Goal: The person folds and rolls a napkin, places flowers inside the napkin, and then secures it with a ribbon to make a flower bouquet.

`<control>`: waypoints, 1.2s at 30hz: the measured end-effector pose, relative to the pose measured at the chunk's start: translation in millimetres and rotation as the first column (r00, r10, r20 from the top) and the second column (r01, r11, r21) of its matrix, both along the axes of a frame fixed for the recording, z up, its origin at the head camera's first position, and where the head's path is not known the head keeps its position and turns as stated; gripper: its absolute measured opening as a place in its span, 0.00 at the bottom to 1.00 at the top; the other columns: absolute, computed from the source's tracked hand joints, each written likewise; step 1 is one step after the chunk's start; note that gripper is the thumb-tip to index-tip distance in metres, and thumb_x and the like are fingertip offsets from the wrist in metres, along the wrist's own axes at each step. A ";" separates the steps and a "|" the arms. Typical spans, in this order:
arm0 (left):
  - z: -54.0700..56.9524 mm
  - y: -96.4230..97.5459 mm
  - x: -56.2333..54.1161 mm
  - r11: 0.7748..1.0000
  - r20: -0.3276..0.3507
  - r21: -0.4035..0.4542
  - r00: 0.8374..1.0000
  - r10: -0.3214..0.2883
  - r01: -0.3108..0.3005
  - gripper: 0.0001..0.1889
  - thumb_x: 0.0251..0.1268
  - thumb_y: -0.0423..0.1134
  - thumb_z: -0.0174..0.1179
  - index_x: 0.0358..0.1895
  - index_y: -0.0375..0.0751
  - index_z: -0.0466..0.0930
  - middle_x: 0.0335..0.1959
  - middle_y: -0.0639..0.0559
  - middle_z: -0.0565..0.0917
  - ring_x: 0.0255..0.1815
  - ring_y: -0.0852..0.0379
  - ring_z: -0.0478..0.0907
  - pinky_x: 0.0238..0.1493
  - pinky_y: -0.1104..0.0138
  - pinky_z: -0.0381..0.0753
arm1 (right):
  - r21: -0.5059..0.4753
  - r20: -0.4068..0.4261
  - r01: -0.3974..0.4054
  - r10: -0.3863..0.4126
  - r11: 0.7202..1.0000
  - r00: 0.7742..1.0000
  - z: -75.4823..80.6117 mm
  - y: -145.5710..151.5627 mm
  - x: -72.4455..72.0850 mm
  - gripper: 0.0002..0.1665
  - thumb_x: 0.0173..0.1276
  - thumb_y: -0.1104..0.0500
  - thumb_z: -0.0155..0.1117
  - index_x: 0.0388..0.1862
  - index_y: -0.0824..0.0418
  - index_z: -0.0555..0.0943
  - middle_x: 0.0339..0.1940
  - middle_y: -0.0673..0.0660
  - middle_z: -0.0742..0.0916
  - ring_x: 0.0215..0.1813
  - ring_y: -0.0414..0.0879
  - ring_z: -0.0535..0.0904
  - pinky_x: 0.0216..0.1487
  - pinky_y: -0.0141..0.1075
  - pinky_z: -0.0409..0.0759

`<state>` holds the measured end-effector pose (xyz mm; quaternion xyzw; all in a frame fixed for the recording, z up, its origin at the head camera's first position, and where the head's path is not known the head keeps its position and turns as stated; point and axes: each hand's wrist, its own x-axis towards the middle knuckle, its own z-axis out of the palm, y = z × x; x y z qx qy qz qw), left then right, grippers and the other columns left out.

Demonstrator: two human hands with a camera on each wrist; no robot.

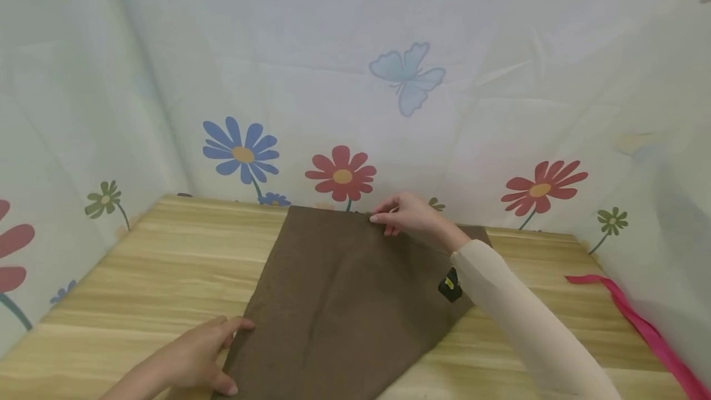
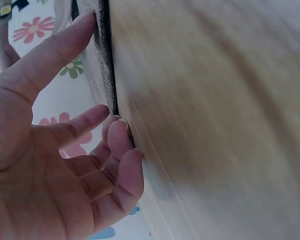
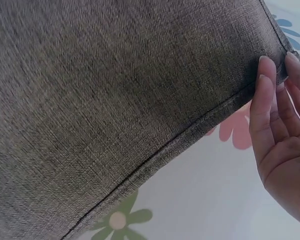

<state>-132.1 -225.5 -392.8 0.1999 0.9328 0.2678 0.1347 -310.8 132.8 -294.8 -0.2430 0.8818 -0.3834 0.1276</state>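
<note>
- Cloth (image 1: 344,295), plain brown, spread across the middle of the table (image 1: 139,276) and reaching up to its back edge.
- Right hand (image 1: 413,218) has that far side pinched between thumb and fingers.
- Left hand (image 1: 191,350) is well apart from the other one, fingers loosely bent, touching the cloth's left side; honestly can't tell if any fingertips are tucked under.
- Pink ribbon (image 1: 629,310) along the table's right edge.
- Flowery curtain (image 1: 305,79) hanging behind the back edge.
</note>
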 end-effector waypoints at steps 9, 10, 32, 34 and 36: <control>-0.7 -0.3 1.8 1.000 0.026 0.012 1.000 0.013 -0.013 0.44 0.27 0.47 0.75 0.57 0.42 0.68 0.35 0.49 0.73 0.35 0.51 0.71 0.31 0.55 0.74 | 0.000 -0.061 -0.040 0.040 0.999 0.997 -4.3 -39.4 -27.4 0.14 0.61 0.56 0.63 0.43 0.61 0.83 0.38 0.55 0.85 0.28 0.47 0.82 0.31 0.35 0.80; -0.5 -0.3 1.7 1.000 0.030 0.014 0.999 0.012 -0.012 0.44 0.27 0.47 0.75 0.57 0.41 0.68 0.35 0.48 0.73 0.36 0.51 0.72 0.31 0.54 0.74 | -0.002 -0.069 -0.042 0.042 0.999 0.997 -5.9 -42.6 -29.2 0.13 0.61 0.56 0.63 0.43 0.61 0.83 0.38 0.55 0.85 0.28 0.47 0.82 0.31 0.35 0.80; 0.7 2.0 -0.1 1.000 0.002 -0.001 1.000 0.008 -0.008 0.44 0.26 0.47 0.76 0.57 0.41 0.68 0.33 0.50 0.72 0.34 0.53 0.70 0.30 0.58 0.72 | 0.060 -0.093 -0.047 0.052 0.997 0.994 -73.8 -79.4 -35.8 0.12 0.62 0.60 0.61 0.43 0.64 0.82 0.34 0.59 0.86 0.32 0.47 0.81 0.29 0.31 0.79; 0.9 2.1 0.4 1.000 0.005 -0.004 1.000 0.014 -0.014 0.44 0.26 0.47 0.76 0.57 0.42 0.68 0.34 0.50 0.73 0.35 0.53 0.71 0.31 0.57 0.73 | 0.085 -0.082 -0.055 0.062 0.995 0.995 -76.5 -81.4 -35.5 0.14 0.63 0.61 0.61 0.46 0.64 0.81 0.35 0.58 0.86 0.30 0.46 0.80 0.28 0.31 0.79; 0.9 2.1 0.8 1.000 0.009 -0.005 1.000 0.020 -0.020 0.44 0.25 0.47 0.76 0.56 0.42 0.68 0.34 0.50 0.73 0.36 0.52 0.71 0.32 0.56 0.74 | 0.113 -0.069 -0.051 0.059 0.992 0.996 -77.9 -82.3 -34.9 0.16 0.63 0.61 0.60 0.50 0.62 0.80 0.34 0.57 0.86 0.27 0.46 0.79 0.27 0.29 0.77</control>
